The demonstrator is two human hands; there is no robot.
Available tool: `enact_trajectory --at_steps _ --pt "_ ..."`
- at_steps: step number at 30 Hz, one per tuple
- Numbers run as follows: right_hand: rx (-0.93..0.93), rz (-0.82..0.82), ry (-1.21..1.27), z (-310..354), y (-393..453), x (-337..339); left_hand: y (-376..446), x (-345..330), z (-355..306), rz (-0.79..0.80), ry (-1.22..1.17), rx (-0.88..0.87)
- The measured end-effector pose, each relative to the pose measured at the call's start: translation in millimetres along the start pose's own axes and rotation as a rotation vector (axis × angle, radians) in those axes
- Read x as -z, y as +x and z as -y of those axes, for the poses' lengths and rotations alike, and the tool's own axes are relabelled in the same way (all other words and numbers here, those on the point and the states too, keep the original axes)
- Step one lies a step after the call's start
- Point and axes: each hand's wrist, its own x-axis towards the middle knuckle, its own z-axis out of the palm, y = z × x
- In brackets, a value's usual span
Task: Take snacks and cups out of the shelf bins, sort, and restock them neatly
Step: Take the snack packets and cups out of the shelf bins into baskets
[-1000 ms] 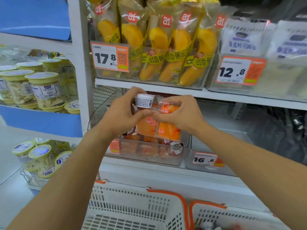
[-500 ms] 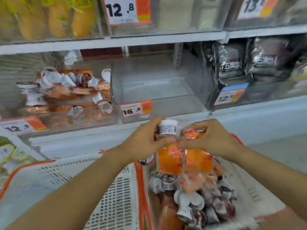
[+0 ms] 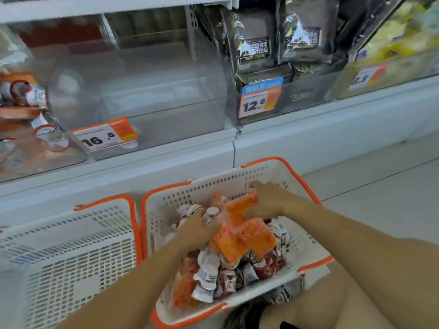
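Both hands reach down into a white basket with orange rim [image 3: 306, 255] that stands on the floor below the shelf. The left hand [image 3: 193, 230] rests on the heap of snacks, fingers curled over the near end of an orange snack pack [image 3: 240, 242] and against a small white-capped cup [image 3: 210, 213] just beyond its fingertips; whether it truly grips the pack cannot be told, as motion blur softens the fingers. The right hand [image 3: 269, 200] lies farther back in the basket, its fingers bent round the upper end of a second orange pack [image 3: 240, 206], which extends from that hand toward the left hand. Beneath and nearer than both hands lies a pile of white cups and red-labelled packets [image 3: 213, 279], filling the basket's near half. To the left of the left hand, touching the first basket side by side, stands a second white basket [image 3: 71, 252]. Above and beyond the hands, a clear shelf bin [image 3: 147, 91] carries a price tag reading 16.8 [image 3: 104, 135]. To the left of that bin, another bin holds orange packs and cups [image 3: 26, 108]. Above the right hand, a bin of dark packets [image 3: 280, 43] bears a 12.8 tag [image 3: 260, 98].
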Motion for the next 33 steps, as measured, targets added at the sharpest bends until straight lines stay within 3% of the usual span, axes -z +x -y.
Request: enact_trajectory --at_steps 5,11,14,17,19,21,25,28,33 --pt "0.124 -0.117 -0.162 25.2 -7.1 4.1 -12.4 51.1 -15.3 0.044 0.245 -0.084" --pt "0.507 -0.253 0.053 87.4 -32.4 29.4 -68.1 170.9 -30.2 -0.061 0.316 -0.194" --pt "0.659 -0.319 0.212 138.7 -37.1 42.1 -91.7 232.9 -24.5 -0.250 0.260 -0.219" --pt "0.823 -0.368 0.280 206.8 -38.0 57.0 -111.4 292.2 -4.6 -0.543 0.186 -0.239" --pt "0.922 -0.392 0.283 254.7 -35.4 66.8 -122.0 325.9 15.1 -0.763 0.161 -0.246" --pt "0.996 -0.434 0.198 300.9 -26.6 73.8 -128.3 354.3 37.8 -0.875 0.156 -0.190" --pt "0.980 -0.418 -0.087 382.4 10.0 79.8 -130.7 397.9 84.8 -0.869 0.150 -0.022" --pt "0.851 -0.334 -0.337 427.1 43.2 82.5 -126.8 420.9 117.6 -0.817 0.187 0.142" --pt "0.650 -0.287 -0.668 474.5 87.7 90.2 -111.6 456.1 155.3 -0.745 0.134 0.103"
